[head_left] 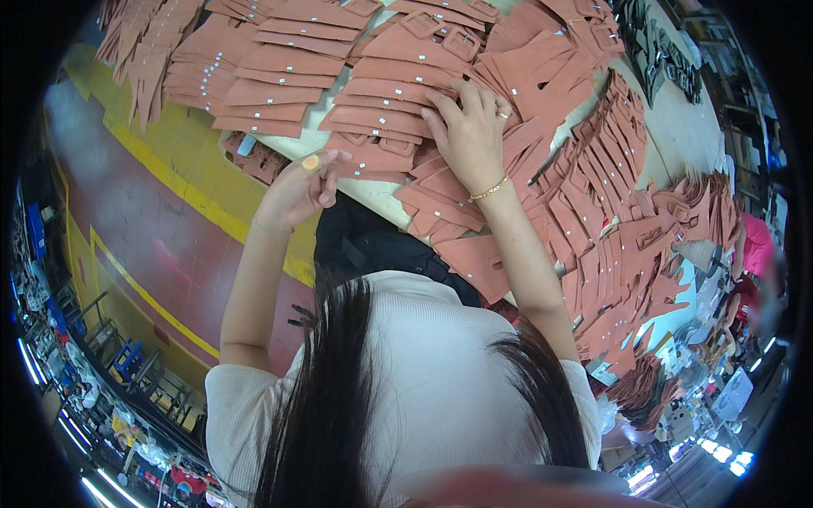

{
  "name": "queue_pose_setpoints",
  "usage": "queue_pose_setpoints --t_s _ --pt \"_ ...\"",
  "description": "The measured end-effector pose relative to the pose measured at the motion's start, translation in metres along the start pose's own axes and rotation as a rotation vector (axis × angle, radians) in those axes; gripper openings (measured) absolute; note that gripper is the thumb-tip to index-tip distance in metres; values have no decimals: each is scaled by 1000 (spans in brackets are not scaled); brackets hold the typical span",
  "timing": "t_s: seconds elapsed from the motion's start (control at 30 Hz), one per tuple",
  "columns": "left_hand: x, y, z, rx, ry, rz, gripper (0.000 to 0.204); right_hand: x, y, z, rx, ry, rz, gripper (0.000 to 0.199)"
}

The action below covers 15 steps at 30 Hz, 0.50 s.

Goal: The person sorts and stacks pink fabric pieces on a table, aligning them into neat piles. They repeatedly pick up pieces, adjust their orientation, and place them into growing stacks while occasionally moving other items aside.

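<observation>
My left hand (301,188) hovers at the near edge of the table, its index finger stretched toward the leather pieces and the other fingers loosely curled. A round yellow thing (312,162) sits on this hand near the knuckles; its kind I cannot make out. My right hand (471,134) rests on an overlapping row of salmon-brown leather pieces (385,91), thumb and fingers spread across their right ends. Small white labels mark these pieces. A leather piece (370,158) with a label and cut-out loops lies just below the row, between both hands.
More fanned leather stacks (275,72) lie left of the row, and others (605,161) spread to the right. Dark green pieces (665,59) lie at the far right. A dark cloth (364,241) is at the table's near edge. Yellow-striped floor (169,186) runs to the left.
</observation>
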State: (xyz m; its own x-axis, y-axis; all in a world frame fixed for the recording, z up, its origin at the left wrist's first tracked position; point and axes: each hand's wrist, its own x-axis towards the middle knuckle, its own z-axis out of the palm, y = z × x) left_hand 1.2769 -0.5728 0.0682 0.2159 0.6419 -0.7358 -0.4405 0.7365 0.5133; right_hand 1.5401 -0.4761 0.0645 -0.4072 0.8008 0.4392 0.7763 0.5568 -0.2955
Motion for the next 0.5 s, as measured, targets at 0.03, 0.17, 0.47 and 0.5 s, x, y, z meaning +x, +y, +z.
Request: queue_pose_setpoints --t_s 0.03,0.17,0.47,0.5 --pt "1 1 1 -3 -4 -4 28 1 1 1 -12 14 -8 22" --pt "7 2 7 -21 -81 0 29 2 -3 9 -38 -86 -19 35" --pt "39 20 59 -73 -287 214 51 24 -17 -4 204 179 13 21" --pt "39 25 65 -83 -300 236 52 24 -22 -13 270 262 29 18"
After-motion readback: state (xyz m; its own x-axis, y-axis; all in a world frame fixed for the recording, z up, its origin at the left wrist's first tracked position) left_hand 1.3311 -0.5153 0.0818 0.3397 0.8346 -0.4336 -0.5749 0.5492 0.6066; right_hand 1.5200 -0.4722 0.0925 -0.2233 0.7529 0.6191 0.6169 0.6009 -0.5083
